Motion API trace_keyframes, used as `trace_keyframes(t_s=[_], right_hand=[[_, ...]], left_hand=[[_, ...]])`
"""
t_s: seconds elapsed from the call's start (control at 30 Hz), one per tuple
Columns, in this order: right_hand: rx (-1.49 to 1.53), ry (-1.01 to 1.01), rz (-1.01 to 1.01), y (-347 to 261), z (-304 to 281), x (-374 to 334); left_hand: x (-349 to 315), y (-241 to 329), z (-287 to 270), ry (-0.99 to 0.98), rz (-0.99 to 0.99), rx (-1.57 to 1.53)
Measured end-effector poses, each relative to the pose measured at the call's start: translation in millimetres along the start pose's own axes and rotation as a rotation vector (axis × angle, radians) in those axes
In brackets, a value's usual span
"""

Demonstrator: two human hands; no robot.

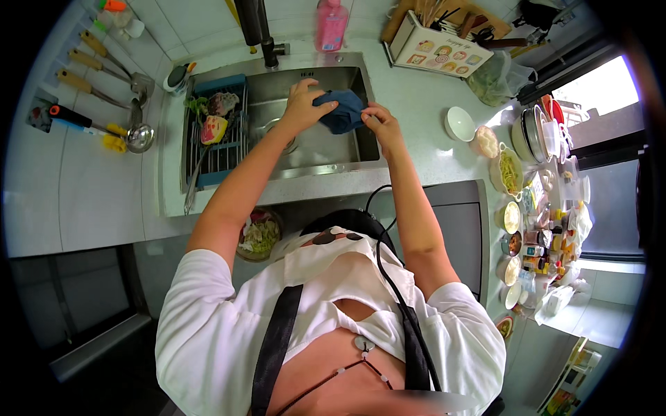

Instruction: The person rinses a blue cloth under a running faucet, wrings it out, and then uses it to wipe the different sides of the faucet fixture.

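Observation:
A dark blue cloth [343, 114] hangs between my two hands above the steel sink [326, 166]. My left hand [303, 107] holds its left side, with the thumb lying against the fabric and the fingers curled behind. On the opposite side, my right hand [383, 128] pinches the cloth's edge between thumb and fingertips. Across the sink's left part sits a blue-rimmed dish rack [229, 163]. In it lie a yellow and pink piece of food [214, 129], some leafy greens [198, 105] and a long metal utensil [195, 179].
A dark faucet [258, 31] rises behind the sink, beside a pink soap bottle [331, 26]. Ladles [141, 137] hang on the left wall. A utensil holder [439, 47], white bowl [459, 124] and several food dishes line the right counter. Below stands a bin of scraps [260, 236].

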State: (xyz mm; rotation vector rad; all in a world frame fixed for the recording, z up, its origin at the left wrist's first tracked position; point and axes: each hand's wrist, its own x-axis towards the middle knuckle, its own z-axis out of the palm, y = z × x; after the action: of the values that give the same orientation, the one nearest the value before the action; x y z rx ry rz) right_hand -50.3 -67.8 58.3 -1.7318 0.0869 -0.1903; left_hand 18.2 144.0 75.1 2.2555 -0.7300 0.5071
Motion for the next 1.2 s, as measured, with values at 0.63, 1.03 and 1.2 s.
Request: trace_keyframes(t_s=[0.63, 1.03, 1.2], right_hand=[[0.091, 0.172, 0.058, -29, 9, -26], [-0.309, 0.038, 0.088, -36, 42, -68], [-0.204, 0.112, 0.171, -40, 29, -80]], left_hand=[[1, 23, -32, -0.466, -0.971, -1.624], [-11, 55, -46, -0.465, -0.992, -1.789], [-14, 54, -29, -0.530, -0.965, -1.756]])
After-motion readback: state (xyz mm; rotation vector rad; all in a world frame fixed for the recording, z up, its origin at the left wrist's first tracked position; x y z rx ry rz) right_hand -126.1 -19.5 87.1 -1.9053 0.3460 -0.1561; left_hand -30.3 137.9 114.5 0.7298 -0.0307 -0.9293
